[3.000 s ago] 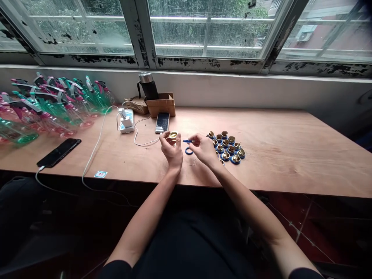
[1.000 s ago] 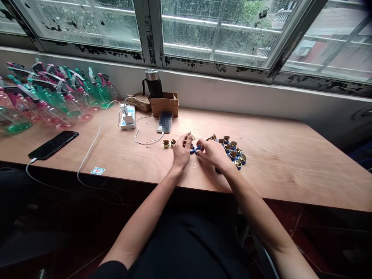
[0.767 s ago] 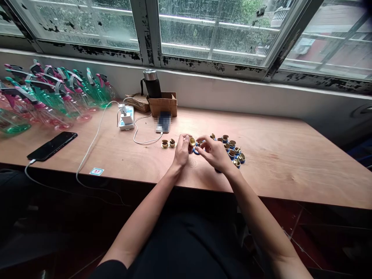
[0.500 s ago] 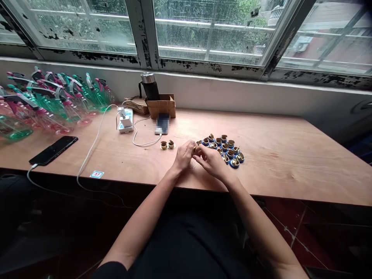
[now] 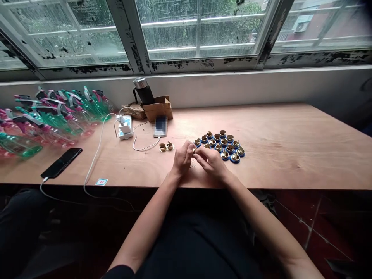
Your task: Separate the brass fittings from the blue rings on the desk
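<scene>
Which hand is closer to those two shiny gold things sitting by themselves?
Left. The left hand is just to the right of the two gold pieces, not touching them. The right hand is farther right, past the left hand.

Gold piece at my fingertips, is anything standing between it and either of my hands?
Nothing visible is in the way: your left hand and right hand both have fingers on the gold piece, hiding most of it. The blue-based pieces sit beyond and to the right.
</scene>
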Motion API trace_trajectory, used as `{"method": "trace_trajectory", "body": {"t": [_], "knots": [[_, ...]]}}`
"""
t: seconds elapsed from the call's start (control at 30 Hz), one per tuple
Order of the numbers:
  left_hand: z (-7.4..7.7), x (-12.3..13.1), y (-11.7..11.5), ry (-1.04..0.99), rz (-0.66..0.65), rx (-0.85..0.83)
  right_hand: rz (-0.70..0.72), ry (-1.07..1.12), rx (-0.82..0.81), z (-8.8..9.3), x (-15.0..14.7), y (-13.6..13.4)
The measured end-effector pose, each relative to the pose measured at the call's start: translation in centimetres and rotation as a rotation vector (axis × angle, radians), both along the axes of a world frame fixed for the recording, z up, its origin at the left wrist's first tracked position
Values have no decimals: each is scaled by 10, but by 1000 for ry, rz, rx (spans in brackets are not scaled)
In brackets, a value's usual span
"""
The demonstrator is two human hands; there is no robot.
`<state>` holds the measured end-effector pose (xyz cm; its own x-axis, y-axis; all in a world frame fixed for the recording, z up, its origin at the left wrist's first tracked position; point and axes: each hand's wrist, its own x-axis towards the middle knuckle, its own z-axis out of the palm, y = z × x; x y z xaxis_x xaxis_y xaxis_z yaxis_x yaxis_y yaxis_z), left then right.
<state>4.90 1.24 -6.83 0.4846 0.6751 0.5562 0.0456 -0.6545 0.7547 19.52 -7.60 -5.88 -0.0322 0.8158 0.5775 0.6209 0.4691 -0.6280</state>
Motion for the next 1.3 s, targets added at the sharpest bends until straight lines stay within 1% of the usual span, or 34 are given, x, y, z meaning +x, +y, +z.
{"method": "trace_trajectory", "body": {"t": [0.13, 0.3, 0.43, 0.53, 0.6, 0.67, 0.73, 0.83, 0.93, 1.0, 1.07, 1.17, 1.3], "knots": [[1, -1, -4, -12, 10, 37, 26, 40, 12, 0, -1, 0], [1, -4, -6, -30, -1, 70, 104, 132, 19, 3, -1, -1], [3, -4, -9, -48, -20, 45, 146, 190, 21, 3, -1, -1], [9, -5, -10, -64, -9, -1, 172, 232, -14, 3, 0, -2], [17, -7, -6, -79, 55, -11, 176, 223, -19, 4, 1, -3], [26, -14, 3, -99, 149, -2, 146, 126, 7, 8, 1, -4], [36, -24, 16, -82, 213, 16, 85, -75, 48, 11, 0, -5], [47, -43, 37, 14, 249, -21, -2, -424, 80, 14, -3, -5], [51, -65, 54, 108, 282, -121, -20, -641, 60, 12, -7, -5], [50, -78, 62, 182, 269, -191, -17, -700, 41, 11, -7, -5], [47, -90, 68, 296, 275, -220, -17, -722, 28, 10, -7, -6], [42, -101, 73, 466, 286, -160, -21, -718, 26, 9, -6, -7], [40, -104, 74, 617, 307, -8, -23, -687, 32, 7, -4, -5]]}}
